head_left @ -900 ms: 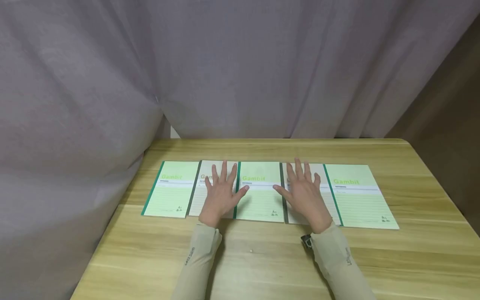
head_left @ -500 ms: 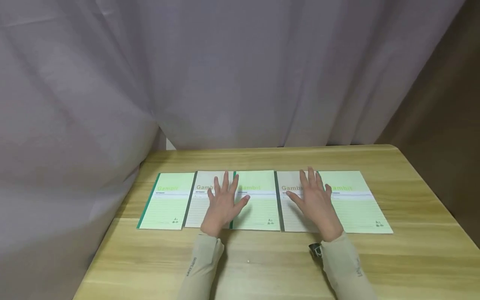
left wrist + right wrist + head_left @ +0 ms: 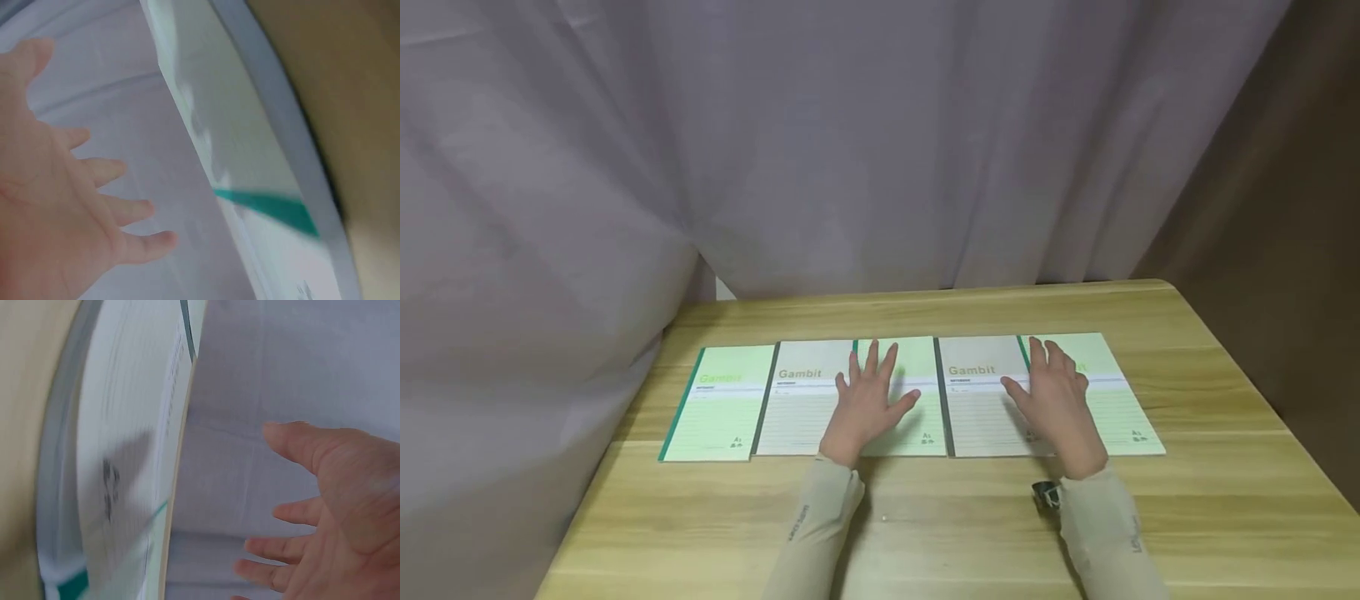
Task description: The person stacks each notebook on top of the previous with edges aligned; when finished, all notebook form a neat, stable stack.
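Both hands lay flat, fingers spread, gripping nothing: left hand (image 3: pixel 868 400) on the middle notebook (image 3: pixel 917 400), right hand (image 3: pixel 1054 400) two notebooks right of it, long edges running away.

Curtained recording booth with a study table

A wooden table (image 3: pixel 1210 500) is closed in by pale grey curtains (image 3: pixel 850 150); five Gambit notebooks (image 3: pixel 718 404) are laid in a row, and a brown wall (image 3: pixel 1285 250) is seen at right.
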### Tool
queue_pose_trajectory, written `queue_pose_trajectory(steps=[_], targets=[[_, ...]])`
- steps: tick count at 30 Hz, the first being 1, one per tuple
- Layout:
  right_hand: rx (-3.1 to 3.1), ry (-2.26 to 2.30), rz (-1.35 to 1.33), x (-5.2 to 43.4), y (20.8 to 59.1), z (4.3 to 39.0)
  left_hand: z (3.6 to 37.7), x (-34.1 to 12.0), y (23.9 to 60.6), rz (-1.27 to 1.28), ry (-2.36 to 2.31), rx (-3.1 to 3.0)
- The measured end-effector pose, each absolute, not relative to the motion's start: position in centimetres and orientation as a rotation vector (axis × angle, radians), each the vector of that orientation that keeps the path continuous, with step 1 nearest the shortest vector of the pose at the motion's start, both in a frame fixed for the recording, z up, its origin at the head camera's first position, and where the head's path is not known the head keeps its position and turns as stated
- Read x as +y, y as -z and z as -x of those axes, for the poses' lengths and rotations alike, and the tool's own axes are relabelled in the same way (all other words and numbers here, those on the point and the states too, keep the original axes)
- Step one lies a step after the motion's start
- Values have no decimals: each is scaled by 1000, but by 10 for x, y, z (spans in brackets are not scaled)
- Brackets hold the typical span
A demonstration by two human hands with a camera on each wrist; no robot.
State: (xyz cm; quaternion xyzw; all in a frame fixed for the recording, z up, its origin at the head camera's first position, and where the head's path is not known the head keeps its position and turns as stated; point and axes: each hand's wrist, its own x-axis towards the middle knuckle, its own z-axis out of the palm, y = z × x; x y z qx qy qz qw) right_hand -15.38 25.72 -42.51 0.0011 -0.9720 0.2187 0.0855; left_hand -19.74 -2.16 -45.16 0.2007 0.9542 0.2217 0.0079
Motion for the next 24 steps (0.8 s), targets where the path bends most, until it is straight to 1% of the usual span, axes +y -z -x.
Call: queue_pose_trajectory(steps=[10, 16, 24], targets=[[-2839, -728, 134, 294, 420, 150, 195, 14, 448, -647, -756, 2925], [-2850, -754, 205, 313, 422, 146, 191, 36, 446, -663, -806, 2873], [-2843, -795, 247, 329, 425, 145, 187, 72, 439, -710, -773, 2859]])
